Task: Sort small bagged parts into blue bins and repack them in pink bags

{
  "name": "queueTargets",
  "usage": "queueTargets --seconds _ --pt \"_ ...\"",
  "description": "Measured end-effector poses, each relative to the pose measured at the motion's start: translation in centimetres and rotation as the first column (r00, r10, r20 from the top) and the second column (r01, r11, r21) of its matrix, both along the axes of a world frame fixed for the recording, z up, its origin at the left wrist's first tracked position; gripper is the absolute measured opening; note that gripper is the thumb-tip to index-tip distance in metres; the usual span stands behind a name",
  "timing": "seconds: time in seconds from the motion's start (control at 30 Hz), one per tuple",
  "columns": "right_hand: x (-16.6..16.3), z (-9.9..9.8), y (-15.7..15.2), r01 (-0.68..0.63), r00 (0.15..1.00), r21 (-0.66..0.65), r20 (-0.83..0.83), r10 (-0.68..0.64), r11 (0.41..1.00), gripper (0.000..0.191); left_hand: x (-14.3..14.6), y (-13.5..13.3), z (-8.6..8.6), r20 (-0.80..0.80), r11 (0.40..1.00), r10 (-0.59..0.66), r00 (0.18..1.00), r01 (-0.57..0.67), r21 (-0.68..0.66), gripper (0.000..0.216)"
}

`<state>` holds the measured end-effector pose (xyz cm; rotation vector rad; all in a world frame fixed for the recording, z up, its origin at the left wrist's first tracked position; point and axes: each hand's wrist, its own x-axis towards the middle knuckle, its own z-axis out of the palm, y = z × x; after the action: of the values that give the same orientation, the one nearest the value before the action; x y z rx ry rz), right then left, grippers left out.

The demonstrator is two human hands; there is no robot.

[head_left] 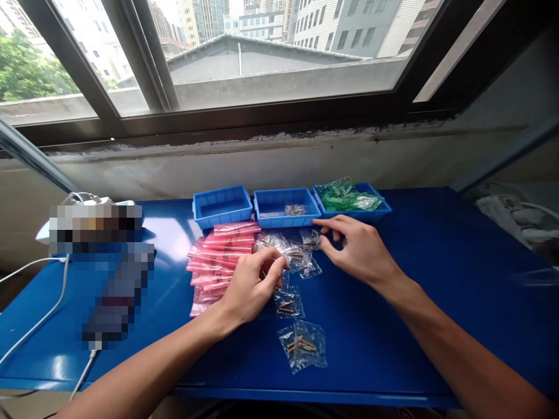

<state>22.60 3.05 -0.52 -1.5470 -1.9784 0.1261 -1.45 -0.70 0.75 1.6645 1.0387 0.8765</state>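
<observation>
Small clear plastic bags (302,347) of slim brass-coloured pins lie in a loose line down the middle of the blue table (393,349), running from just below the bins toward the near edge. The far clear bag (309,237) sits at the right hand (358,251), whose thumb and forefinger close on it in a pinch while the other fingers curl just beside it. The left hand (250,286) arches over the crumpled middle bags (301,262), fingers bent and thumb resting against the plastic. Its palm hides what lies beneath, so I cannot tell whether it grips anything. Two bags lie free on the near side of that hand, the nearest holding several pins. To the left, a pile of pink bags (220,256) touches the left hand's knuckles. Three blue plastic bins (222,218) stand in a row along the far side. The middle bin (286,218) holds a small clear bag (296,209), and the right bin (371,212) holds green bags (345,195).
</observation>
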Motion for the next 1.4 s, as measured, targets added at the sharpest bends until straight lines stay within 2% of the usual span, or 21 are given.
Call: queueTargets --seconds 0.1,0.17,0.23,0.3,0.4,0.47,0.57,0.67,0.77,0.9,1.1,1.4 --pt "0.4 -0.9 0.3 0.000 0.978 -0.053 0.209 0.011 0.999 0.042 0.0 0.1 -0.1 -0.014 1.000 -0.003 1.000 0.003 0.012 0.032" --pt "0.4 -1.3 0.3 -0.012 0.969 -0.070 0.246 0.029 0.997 0.038 0.0 0.1 -0.1 -0.022 1.000 -0.006 1.000 0.006 0.018 0.031" --pt "0.2 -1.2 0.2 -0.020 0.978 -0.062 0.208 0.032 0.998 0.030 0.0 0.0 -0.1 -0.024 1.000 -0.007 1.000 0.008 0.016 0.032" --pt "0.0 -0.8 0.1 -0.035 0.994 -0.041 0.098 0.039 0.999 0.025 0.0 0.0 -0.1 -0.027 1.000 -0.007 1.000 0.008 0.011 0.032" --pt "-0.6 0.3 -0.3 -0.094 0.977 -0.030 -0.195 0.086 0.995 0.024 0.0 -0.1 0.1 -0.005 1.000 0.015 1.000 -0.015 -0.009 0.027" --pt "-1.3 0.8 -0.8 -0.159 0.894 -0.069 -0.433 0.114 0.985 0.024 0.1 -0.1 0.1 0.033 0.999 0.040 0.999 -0.039 -0.032 0.021" --pt "-2.3 1.1 -1.4 -0.306 0.696 -0.152 -0.709 0.112 0.940 0.024 0.1 0.0 0.0 0.080 0.997 0.057 0.995 -0.052 -0.057 0.022" --pt "-3.3 0.8 -1.9 -0.423 0.559 -0.184 -0.824 0.095 0.887 0.024 0.2 0.1 -0.2 0.102 0.997 0.056 0.993 -0.050 -0.064 0.025" --pt "-3.8 0.5 -2.2 -0.489 0.508 -0.205 -0.857 0.085 0.848 0.023 0.1 0.2 -0.3 0.111 0.997 0.063 0.992 -0.056 -0.058 0.024" --pt "-3.7 0.5 -2.4 -0.510 0.517 -0.223 -0.851 0.089 0.831 0.020 0.1 0.2 -0.3 0.115 0.995 0.083 0.990 -0.076 -0.060 0.025" --pt "-3.2 0.7 -2.3 -0.462 0.602 -0.221 -0.790 0.121 0.859 0.019 0.1 0.1 -0.3 0.126 0.993 0.114 0.986 -0.107 -0.057 0.022" --pt "-3.4 0.7 -2.4 -0.417 0.616 -0.187 -0.777 0.125 0.889 0.016 0.0 0.2 -0.4 0.136 0.992 0.123 0.983 -0.120 -0.033 0.022"
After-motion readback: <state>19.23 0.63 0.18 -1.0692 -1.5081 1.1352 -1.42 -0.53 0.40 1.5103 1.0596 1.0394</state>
